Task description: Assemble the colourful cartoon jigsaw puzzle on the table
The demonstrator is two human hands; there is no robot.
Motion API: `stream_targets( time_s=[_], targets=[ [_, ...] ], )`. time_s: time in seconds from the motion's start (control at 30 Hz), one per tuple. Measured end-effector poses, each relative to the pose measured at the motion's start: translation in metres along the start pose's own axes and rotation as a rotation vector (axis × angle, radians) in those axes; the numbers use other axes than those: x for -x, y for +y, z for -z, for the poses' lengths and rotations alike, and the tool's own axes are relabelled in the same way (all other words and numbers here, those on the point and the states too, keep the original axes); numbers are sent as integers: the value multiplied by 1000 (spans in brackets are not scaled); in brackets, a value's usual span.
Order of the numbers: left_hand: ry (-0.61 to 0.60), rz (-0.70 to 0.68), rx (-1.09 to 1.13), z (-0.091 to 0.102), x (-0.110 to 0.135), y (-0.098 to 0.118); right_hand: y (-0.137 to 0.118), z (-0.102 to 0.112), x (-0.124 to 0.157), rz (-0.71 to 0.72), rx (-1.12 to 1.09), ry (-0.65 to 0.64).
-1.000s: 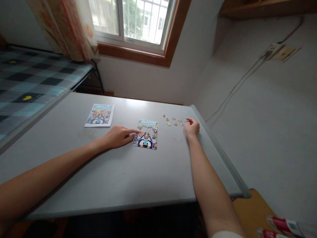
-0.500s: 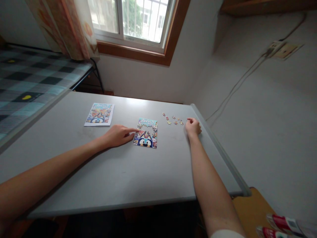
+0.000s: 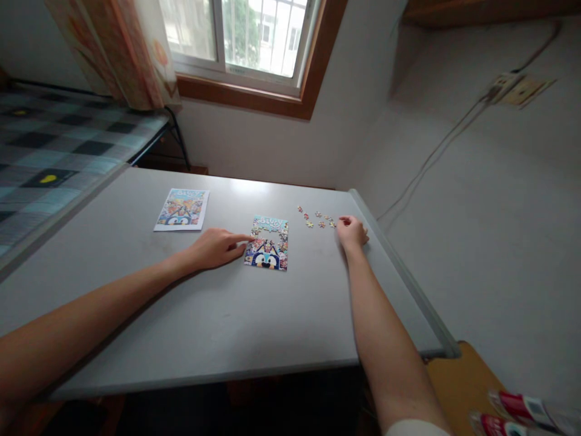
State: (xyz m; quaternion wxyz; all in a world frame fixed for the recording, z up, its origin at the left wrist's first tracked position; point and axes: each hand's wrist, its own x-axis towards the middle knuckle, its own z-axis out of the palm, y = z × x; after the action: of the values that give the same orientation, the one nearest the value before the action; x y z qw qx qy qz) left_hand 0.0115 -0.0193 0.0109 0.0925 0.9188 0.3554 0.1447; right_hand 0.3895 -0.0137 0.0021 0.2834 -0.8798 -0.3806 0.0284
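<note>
A partly assembled jigsaw puzzle (image 3: pixel 267 259) lies flat on the table, with a gap showing the table in its upper middle. My left hand (image 3: pixel 215 247) rests at its left edge, index finger stretched out and touching it, the other fingers bent. Several loose puzzle pieces (image 3: pixel 322 224) are scattered right of the puzzle. Just beside the rightmost of them is my right hand (image 3: pixel 352 232), its fingers curled and pressed together. Whatever lies between those fingertips is too small to make out. A printed picture sheet (image 3: pixel 181 209) with the same image lies to the left.
The light grey table (image 3: pixel 218 327) has a raised rim (image 3: pixel 403 272) along its right side, close to the wall. Cables (image 3: pixel 426 163) hang from a wall socket. Red-labelled bottles (image 3: pixel 521 409) lie on a wooden surface at the lower right. A checkered bed (image 3: pixel 86 136) stands at left.
My right hand has shifted slightly left, closer to the loose pieces, and its fingers have turned a little. The left hand and the puzzle stay as they were.
</note>
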Motion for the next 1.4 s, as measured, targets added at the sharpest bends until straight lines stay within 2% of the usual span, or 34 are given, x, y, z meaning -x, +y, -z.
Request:
stream_targets(
  time_s=[1.4],
  targets=[
    [-7,1,7,1,0,0,1,-2,0,32,38,1]
  ],
)
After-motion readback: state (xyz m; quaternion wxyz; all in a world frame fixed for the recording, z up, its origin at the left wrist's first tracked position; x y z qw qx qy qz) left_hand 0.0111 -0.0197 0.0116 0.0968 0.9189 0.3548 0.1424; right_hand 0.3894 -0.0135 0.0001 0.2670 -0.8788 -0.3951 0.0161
